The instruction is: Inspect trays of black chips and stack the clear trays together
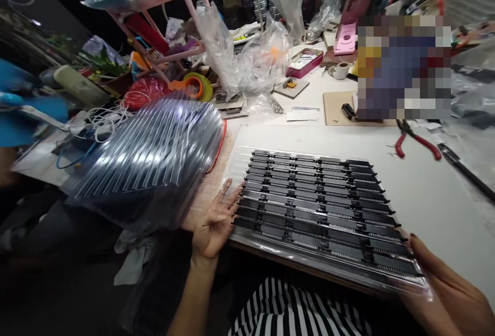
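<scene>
A clear plastic tray (270, 249) with several rows of black comb-like parts (305, 191) lies at the near edge of the white table, slightly tilted in view. At its left edge is my left hand (214, 222), fingers spread and touching the rim, palm partly turned up. My right hand (444, 274) is at the tray's near right corner; its thumb shows along the edge, while the other fingers are hidden beneath or behind the tray.
A stack of clear ridged trays (143, 145) stands on the left. Red-handled pliers (417, 140) and a black tool (467, 171) lie right. Behind are a cardboard piece (334, 106), plastic bags (247, 62), a pink box (305, 62) and a pink rack (162, 0).
</scene>
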`<act>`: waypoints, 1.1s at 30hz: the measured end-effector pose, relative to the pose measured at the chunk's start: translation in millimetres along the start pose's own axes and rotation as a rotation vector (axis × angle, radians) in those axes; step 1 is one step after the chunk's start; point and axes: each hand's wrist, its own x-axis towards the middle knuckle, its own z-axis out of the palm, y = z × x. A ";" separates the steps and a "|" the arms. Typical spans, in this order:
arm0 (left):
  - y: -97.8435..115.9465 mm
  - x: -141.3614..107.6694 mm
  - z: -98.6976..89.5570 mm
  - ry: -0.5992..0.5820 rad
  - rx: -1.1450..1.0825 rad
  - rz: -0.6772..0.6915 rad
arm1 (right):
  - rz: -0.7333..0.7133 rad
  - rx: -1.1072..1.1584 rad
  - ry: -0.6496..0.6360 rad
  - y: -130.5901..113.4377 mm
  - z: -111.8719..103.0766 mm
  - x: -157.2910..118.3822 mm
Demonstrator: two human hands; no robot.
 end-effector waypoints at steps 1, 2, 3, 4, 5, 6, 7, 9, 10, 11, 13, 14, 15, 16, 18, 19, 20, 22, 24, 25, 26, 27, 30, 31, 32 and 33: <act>0.1 -0.1 0.1 0.007 -0.001 0.001 | 0.012 -0.002 0.036 0.0 0.8 -1.1; 0.1 -0.4 0.3 0.015 -0.003 0.000 | 0.027 0.001 0.074 0.6 1.9 -2.0; 0.2 -0.8 0.5 0.023 -0.006 -0.003 | 0.042 0.006 0.101 1.5 3.2 -2.6; 0.3 -1.3 0.5 0.030 -0.008 -0.009 | 0.049 0.011 0.115 2.6 4.4 -2.7; 0.4 -1.8 0.5 0.036 -0.008 -0.015 | 0.044 0.015 0.120 3.6 5.6 -2.5; 0.6 -2.2 0.2 0.042 -0.008 -0.022 | 0.031 0.019 0.115 4.4 6.7 -1.9; 0.9 -2.5 -0.4 0.046 -0.003 -0.033 | 0.014 0.025 0.111 5.0 7.7 -1.0; 1.6 -2.9 -2.3 0.049 0.017 -0.065 | -0.013 0.055 0.117 5.2 9.3 0.8; 2.0 -2.9 -3.4 0.048 0.030 -0.082 | -0.017 0.075 0.120 5.0 10.1 1.5; 2.3 -3.0 -4.4 0.044 0.043 -0.098 | -0.020 0.097 0.120 4.8 10.8 2.0; 2.8 -2.9 -5.7 0.040 0.056 -0.111 | -0.033 0.127 0.113 4.7 12.3 2.1; 2.8 -2.8 -5.8 0.042 0.055 -0.108 | -0.042 0.133 0.104 5.0 13.1 2.1; 2.9 -2.7 -5.6 0.045 0.051 -0.101 | -0.055 0.135 0.096 5.4 14.0 2.0; 2.9 -2.6 -5.0 0.049 0.045 -0.095 | -0.067 0.135 0.086 5.9 14.8 2.1; 3.0 -2.2 -3.5 0.051 0.033 -0.088 | -0.080 0.134 0.060 7.4 15.9 2.7; 3.1 -2.1 -2.9 0.051 0.027 -0.089 | -0.083 0.135 0.045 8.1 16.0 3.3; 3.4 -2.0 -2.7 0.052 0.024 -0.091 | -0.087 0.132 0.026 8.8 15.8 4.0; 4.1 -2.1 -3.5 0.056 0.028 -0.098 | -0.096 0.116 -0.027 10.1 14.6 5.2; 4.8 -2.1 -6.2 0.055 0.041 -0.106 | -0.113 0.095 -0.096 11.2 13.2 6.0; 5.0 -1.9 -7.8 0.050 0.042 -0.111 | -0.124 0.089 -0.128 11.7 12.7 6.2; 5.1 -1.5 -9.3 0.040 0.037 -0.116 | -0.135 0.088 -0.153 12.1 12.5 6.2; 4.9 -1.0 -10.4 0.023 0.023 -0.117 | -0.146 0.089 -0.173 12.4 12.5 6.2; 3.1 0.4 -10.1 -0.040 -0.069 -0.074 | -0.169 0.095 -0.225 13.1 13.6 6.3; 2.0 0.6 -8.7 -0.056 -0.111 -0.054 | -0.169 0.099 -0.246 13.4 13.8 6.6; 0.7 0.7 -7.0 -0.068 -0.153 -0.032 | -0.169 0.104 -0.266 13.6 13.8 7.1; -0.7 0.6 -5.2 -0.073 -0.193 -0.009 | -0.166 0.111 -0.282 14.0 13.4 7.8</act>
